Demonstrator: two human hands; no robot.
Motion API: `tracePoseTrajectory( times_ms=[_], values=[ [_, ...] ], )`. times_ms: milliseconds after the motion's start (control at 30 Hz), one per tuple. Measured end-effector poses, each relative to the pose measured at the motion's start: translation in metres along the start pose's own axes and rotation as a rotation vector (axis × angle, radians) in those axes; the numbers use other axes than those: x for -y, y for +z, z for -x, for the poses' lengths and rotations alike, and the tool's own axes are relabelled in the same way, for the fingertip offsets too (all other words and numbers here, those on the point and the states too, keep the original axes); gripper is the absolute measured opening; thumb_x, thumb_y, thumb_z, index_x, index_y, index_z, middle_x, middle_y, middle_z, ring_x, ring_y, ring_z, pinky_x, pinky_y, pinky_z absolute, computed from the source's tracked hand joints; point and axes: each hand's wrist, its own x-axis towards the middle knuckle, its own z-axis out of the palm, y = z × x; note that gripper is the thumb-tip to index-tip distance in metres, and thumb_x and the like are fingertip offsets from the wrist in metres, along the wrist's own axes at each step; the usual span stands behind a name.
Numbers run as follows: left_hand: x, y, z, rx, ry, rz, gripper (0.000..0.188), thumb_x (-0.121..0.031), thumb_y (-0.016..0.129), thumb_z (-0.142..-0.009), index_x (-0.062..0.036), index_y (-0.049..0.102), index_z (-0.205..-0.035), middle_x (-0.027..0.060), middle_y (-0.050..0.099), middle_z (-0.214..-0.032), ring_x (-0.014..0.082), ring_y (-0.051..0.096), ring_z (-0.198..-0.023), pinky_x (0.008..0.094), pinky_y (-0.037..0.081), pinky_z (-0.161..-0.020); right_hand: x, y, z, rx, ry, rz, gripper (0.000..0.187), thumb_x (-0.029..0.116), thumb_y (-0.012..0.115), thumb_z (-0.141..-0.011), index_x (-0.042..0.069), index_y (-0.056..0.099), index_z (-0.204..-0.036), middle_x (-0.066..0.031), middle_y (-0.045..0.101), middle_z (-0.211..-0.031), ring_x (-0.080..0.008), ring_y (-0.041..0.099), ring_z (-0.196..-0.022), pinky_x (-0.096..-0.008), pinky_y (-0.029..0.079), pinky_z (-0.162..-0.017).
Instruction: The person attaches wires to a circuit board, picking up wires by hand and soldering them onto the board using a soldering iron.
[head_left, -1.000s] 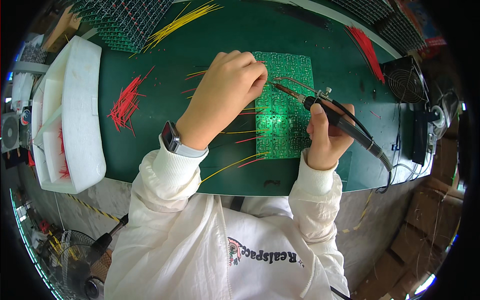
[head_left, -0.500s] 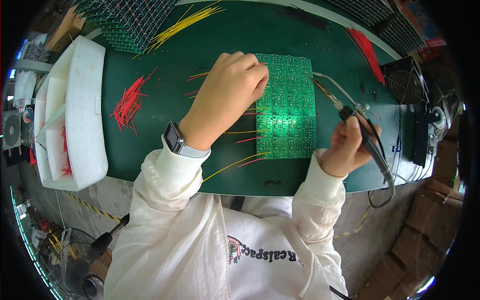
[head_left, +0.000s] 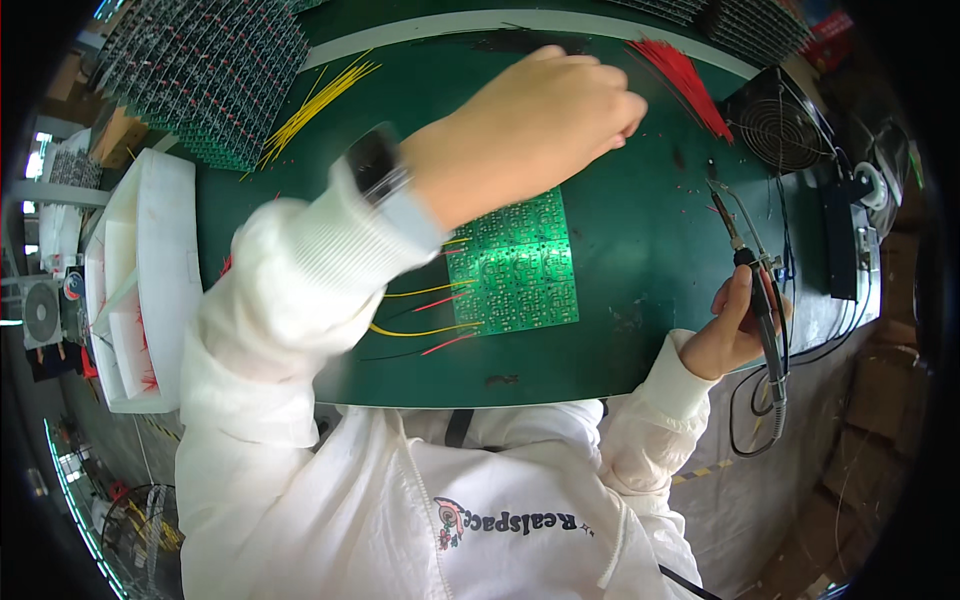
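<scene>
My left hand [head_left: 560, 112] reaches over the far part of the green circuit board panel [head_left: 515, 285], fingers curled closed; its underside is hidden, so what it may hold does not show. A smartwatch [head_left: 378, 165] is on that wrist. Yellow wires [head_left: 425, 291] and red wires [head_left: 447, 300] stick out from the panel's left edge, and my left forearm hides others. At the right, my right hand [head_left: 735, 320] grips a soldering iron [head_left: 765, 315] with a thin curved metal tube beside its tip. The tip points away from me, clear of the panel.
Loose red wires [head_left: 685, 85] lie at the far right, near a square black fan [head_left: 780, 130]. Black wires [head_left: 530, 42] lie at the far edge, yellow wires [head_left: 318, 108] at far left. Stacked circuit boards [head_left: 200, 75] and a white foam box [head_left: 165, 280] stand left.
My left hand has moved off the panel's left edge, away and to the right. The soldering iron has swung right, away from the panel. The whole view has shifted somewhat.
</scene>
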Motion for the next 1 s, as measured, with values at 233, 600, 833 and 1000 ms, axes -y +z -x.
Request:
tracePoseTrajectory(
  times_ms=[233,600,833,1000],
  values=[
    [0.031,0.106,-0.125,0.062,0.052,-0.033,0.008,-0.014,0.064,-0.077,-0.0078,0.061,-0.080,0.0066,0.062,-0.083,0.0239,0.060,-0.083,0.0371,0.046,-0.074,-0.005,0.000,0.002,-0.183,-0.020,-0.064,0.022,0.009,0.065,-0.082,0.003,0.046,-0.090,-0.0047,0.053,-0.068,-0.0057,0.043,-0.052,-0.0186,0.031,-0.046],
    [0.027,0.106,-0.134,-0.038,0.222,-0.404,0.005,-0.012,0.058,-0.080,-0.0103,0.062,-0.082,0.0043,0.063,-0.082,0.0230,0.062,-0.082,0.0365,0.046,-0.073,-0.007,-0.007,-0.001,-0.085,-0.040,-0.086,0.024,0.011,0.066,-0.082,0.005,0.043,-0.088,-0.0047,0.051,-0.063,-0.0069,0.043,-0.049,-0.0191,0.031,-0.044],
    [-0.014,-0.028,-0.017,-0.307,0.054,0.059,0.007,-0.008,0.063,-0.078,-0.0056,0.060,-0.083,0.0056,0.061,-0.080,0.0200,0.059,-0.072,0.0311,0.045,-0.064,0.005,-0.003,0.007,-0.017,0.071,-0.147,0.020,0.010,0.063,-0.083,0.003,0.046,-0.090,-0.0056,0.052,-0.063,-0.0066,0.041,-0.047,-0.0193,0.030,-0.043],
    [-0.048,-0.027,0.096,-0.260,-0.362,-0.101,0.008,-0.006,0.067,-0.075,-0.0058,0.061,-0.081,0.0030,0.059,-0.079,0.0199,0.056,-0.071,0.0305,0.040,-0.064,0.057,0.030,0.049,0.224,0.459,-0.409,0.022,0.007,0.063,-0.081,0.001,0.045,-0.091,-0.0039,0.048,-0.065,-0.0078,0.043,-0.048,-0.0202,0.033,-0.044]
  ],
)
